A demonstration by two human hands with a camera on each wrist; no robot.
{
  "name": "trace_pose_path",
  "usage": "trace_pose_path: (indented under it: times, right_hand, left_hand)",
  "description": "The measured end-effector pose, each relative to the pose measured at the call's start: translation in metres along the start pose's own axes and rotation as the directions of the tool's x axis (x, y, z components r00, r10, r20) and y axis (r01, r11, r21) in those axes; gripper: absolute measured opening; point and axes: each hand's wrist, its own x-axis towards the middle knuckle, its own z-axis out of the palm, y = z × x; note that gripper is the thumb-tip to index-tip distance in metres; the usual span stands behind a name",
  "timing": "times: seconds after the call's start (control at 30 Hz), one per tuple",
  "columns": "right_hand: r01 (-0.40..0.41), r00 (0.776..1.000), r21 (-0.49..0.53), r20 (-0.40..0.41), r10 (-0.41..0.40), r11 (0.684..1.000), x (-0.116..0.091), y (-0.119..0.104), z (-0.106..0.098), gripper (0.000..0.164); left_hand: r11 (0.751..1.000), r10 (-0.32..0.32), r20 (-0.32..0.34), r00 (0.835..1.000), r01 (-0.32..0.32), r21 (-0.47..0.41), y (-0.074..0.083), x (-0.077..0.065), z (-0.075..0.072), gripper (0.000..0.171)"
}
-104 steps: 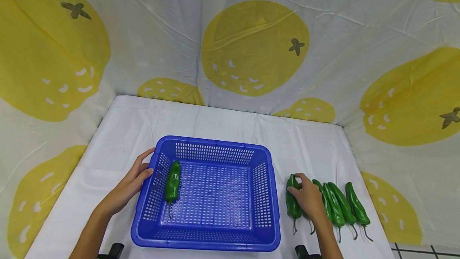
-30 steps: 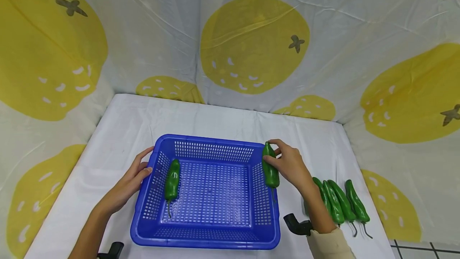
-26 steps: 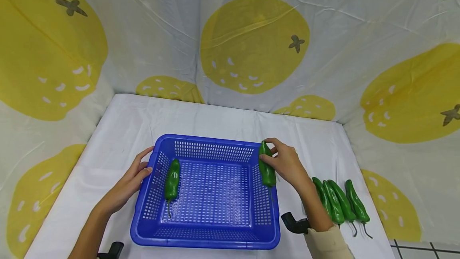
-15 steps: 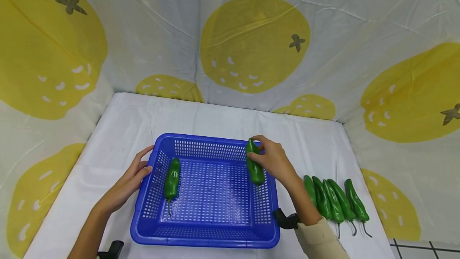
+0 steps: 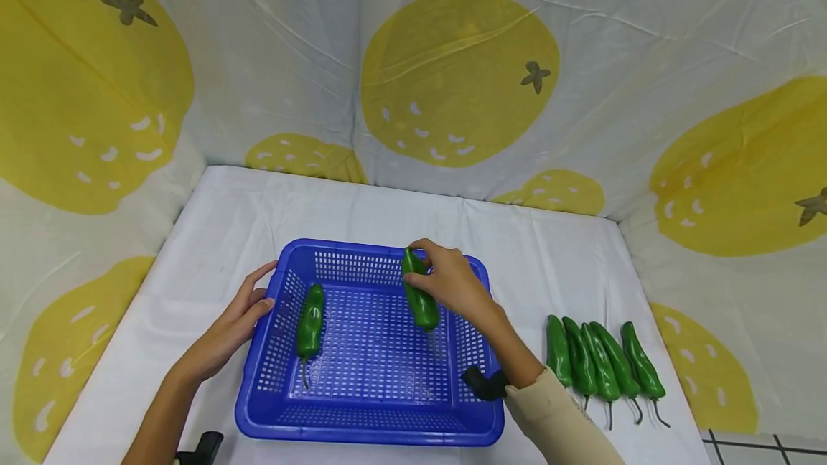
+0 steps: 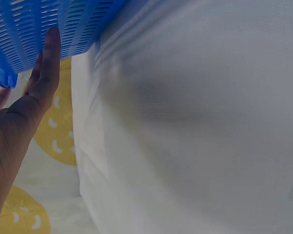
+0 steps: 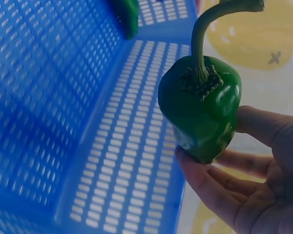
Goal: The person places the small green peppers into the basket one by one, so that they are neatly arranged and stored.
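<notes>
My right hand [image 5: 452, 282] pinches a green chili pepper [image 5: 420, 300] between thumb and fingers, over the right half of a blue plastic basket [image 5: 368, 435]. In the right wrist view the pepper [image 7: 200, 112] has its curved stem towards the camera, with the basket wall behind it. A second green pepper [image 5: 311, 321] lies inside the basket along its left side, stem towards me. My left hand [image 5: 235, 318] holds the basket's left rim, thumb on the rim. The left wrist view shows the fingers [image 6: 50, 68] along the basket's outer wall [image 6: 78, 29].
Right of the basket, several green peppers [image 5: 604, 364] lie side by side on the white tablecloth [image 5: 543, 264], stems towards me. A lemon-print cloth [image 5: 452, 77] hangs behind and at both sides. Black wrist fittings [image 5: 484, 384] show near the wrists.
My right hand has picked up a pepper from the row on the right and carried it left, over the basket's right rim and above its inside. The left hand stays at the rim.
</notes>
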Motion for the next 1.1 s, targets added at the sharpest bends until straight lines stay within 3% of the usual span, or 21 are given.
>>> trace_pose_path:
  times: [0.5,1.1]
  right_hand:
    - [0.035,0.99,0.04,0.133,-0.04,0.999,0.018,-0.021,0.048,0.05]
    - [-0.021,0.99,0.124,0.139,0.004,0.992,0.034,-0.012,0.104,0.052]
  left_hand:
    - [1.0,-0.008,0.009,1.0,0.008,-0.006,0.001,0.0,0.0,0.063]
    - [1.0,-0.012,0.006,1.0,0.012,-0.006,-0.001,0.001,-0.001,0.064]
